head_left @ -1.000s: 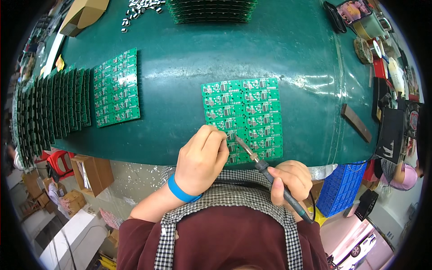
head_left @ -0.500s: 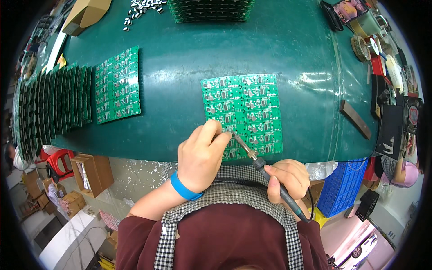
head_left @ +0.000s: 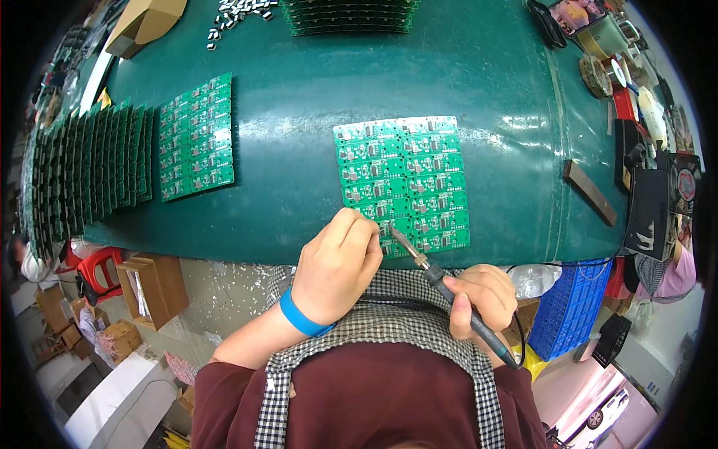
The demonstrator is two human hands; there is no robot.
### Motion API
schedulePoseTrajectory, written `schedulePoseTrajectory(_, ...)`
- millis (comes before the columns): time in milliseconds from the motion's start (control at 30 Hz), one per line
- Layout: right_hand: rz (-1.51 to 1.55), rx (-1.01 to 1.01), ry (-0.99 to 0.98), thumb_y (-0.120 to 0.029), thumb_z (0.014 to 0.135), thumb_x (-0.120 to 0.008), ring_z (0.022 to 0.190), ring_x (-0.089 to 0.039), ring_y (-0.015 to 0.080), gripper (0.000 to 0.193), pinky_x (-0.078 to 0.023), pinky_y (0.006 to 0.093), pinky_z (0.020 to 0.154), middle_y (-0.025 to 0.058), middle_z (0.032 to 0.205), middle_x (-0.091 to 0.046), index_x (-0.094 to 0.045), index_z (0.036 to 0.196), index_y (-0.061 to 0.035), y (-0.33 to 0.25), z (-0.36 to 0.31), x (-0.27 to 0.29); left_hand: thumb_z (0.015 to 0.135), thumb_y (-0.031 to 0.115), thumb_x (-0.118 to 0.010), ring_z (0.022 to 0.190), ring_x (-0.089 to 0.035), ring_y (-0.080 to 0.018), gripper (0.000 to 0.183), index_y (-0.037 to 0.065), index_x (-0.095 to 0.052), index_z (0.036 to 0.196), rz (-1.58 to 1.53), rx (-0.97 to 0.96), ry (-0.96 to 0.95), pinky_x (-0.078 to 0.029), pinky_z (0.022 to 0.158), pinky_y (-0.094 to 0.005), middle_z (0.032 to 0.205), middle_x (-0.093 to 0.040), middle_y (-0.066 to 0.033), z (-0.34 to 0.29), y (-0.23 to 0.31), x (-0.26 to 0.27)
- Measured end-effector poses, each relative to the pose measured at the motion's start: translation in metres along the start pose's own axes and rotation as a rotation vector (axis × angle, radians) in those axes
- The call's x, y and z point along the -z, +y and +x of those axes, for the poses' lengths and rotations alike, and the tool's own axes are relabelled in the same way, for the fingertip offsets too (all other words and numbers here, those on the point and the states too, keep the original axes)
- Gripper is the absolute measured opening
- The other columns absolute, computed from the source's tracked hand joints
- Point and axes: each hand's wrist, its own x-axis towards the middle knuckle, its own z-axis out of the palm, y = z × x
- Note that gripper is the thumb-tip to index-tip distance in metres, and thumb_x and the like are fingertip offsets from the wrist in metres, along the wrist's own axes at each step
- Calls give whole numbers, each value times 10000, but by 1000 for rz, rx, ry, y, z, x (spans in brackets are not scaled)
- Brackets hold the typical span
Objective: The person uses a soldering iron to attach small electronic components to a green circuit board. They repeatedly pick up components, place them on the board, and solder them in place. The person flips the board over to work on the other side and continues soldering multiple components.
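Observation:
A green circuit board panel [head_left: 437, 179], divided into rows of small repeated boards, lies flat on the table in front of me. My right hand [head_left: 483, 301] grips a soldering iron [head_left: 440, 283] by its dark handle, and the metal tip rests at or just above the panel's lower middle. Beside that tip, my left hand [head_left: 338, 262] is closed in a pinch over the panel's near left part. Whatever those fingertips hold is hidden or too small to name. A blue band [head_left: 305, 313] circles my left wrist.
Another panel [head_left: 196, 138] leans beside a row of upright panels [head_left: 90, 168] at left. More panels [head_left: 348, 16] are stacked at the far edge, near small loose parts [head_left: 238, 13]. A dark bar [head_left: 590, 193] and a solder spool [head_left: 595, 75] lie at right.
The iron's tip and my left fingertips have shifted slightly toward me, to a nearer row of the panel. My grip on the iron looks the same.

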Motion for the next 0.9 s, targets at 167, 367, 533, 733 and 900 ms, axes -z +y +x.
schedulePoseTrajectory(167,3,22,21,-75,739,-630,509,-607,200,119,-502,305,476,67,618,-610,-694,801,4,-1,-3,-2,773,-41,-661,721,-611,-277,156,13,-573,890,-5,-13,-20,-503,608,-368,859,-536,-107,-1,0,0)
schedulePoseTrajectory(367,17,15,9,-73,730,-628,507,-601,195,125,-495,303,473,62,615,-606,-697,799,5,-4,-8,0,760,-55,-689,711,-610,-260,155,11,-612,877,68,-67,-30,-486,578,-359,842,-550,-100,-3,2,1)
schedulePoseTrajectory(533,13,25,48,-85,709,-617,493,-585,197,134,-467,302,459,65,608,-600,-690,776,5,-5,-16,5,745,-46,-705,682,-612,-252,164,18,-615,866,61,-11,-43,-497,566,-349,814,-559,-91,-10,5,6)
schedulePoseTrajectory(733,40,40,54,-86,695,-609,487,-573,194,137,-452,301,458,59,598,-593,-685,765,4,-6,-21,5,742,-43,-699,697,-626,-268,183,30,-590,868,-32,4,3,-512,598,-352,834,-584,-101,-17,6,1)
schedulePoseTrajectory(900,36,33,20,-73,684,-614,491,-572,189,135,-458,302,462,51,611,-598,-689,768,1,-8,-18,4,752,-47,-687,724,-628,-287,180,28,-585,881,-14,9,-29,-515,616,-359,868,-585,-113,-19,8,0)
